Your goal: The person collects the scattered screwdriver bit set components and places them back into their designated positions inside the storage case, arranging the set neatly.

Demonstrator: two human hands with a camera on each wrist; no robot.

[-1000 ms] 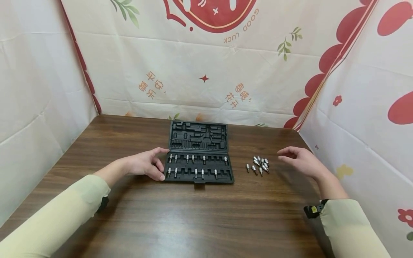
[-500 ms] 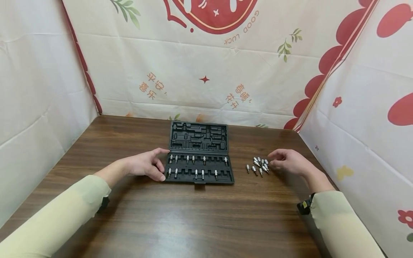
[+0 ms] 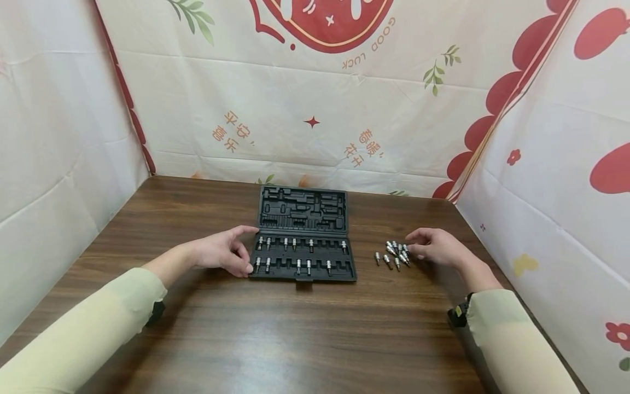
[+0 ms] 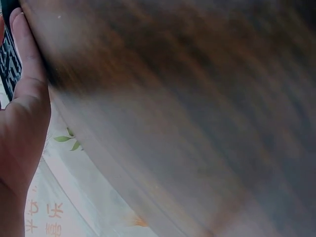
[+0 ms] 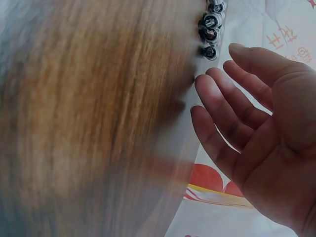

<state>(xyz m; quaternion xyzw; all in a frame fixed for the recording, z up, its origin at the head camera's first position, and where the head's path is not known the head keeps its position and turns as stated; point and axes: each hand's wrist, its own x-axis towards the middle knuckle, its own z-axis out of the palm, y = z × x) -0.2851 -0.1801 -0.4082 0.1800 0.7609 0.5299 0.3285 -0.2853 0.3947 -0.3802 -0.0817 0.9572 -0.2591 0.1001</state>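
Note:
In the head view my left hand (image 3: 229, 251) is at the left side of an open black tool case (image 3: 302, 280). Its thumb touches the front corner and its index finger reaches the hinge. Close up in the left wrist view, that hand (image 4: 24, 113) has a straight finger along the case edge. Two rows of the case's lower half hold several silver bit sockets (image 3: 298, 266). Loose bit sockets (image 3: 397, 249) lie piled to the right of the case. My right hand (image 3: 435, 249) reaches the pile's right edge, fingers loosely bent, nothing seen between them in the right wrist view.
The case's moulded lid (image 3: 302, 208) lies back towards the far edge of the brown wooden table (image 3: 275, 334). A printed cloth (image 3: 295, 142) hangs behind the table, and another cloth (image 3: 551, 219) closes off the right side.
My right hand has moved left from beside the pile to its right edge. The left hand stays at the case, and the case and seated bit sockets look unmoved.

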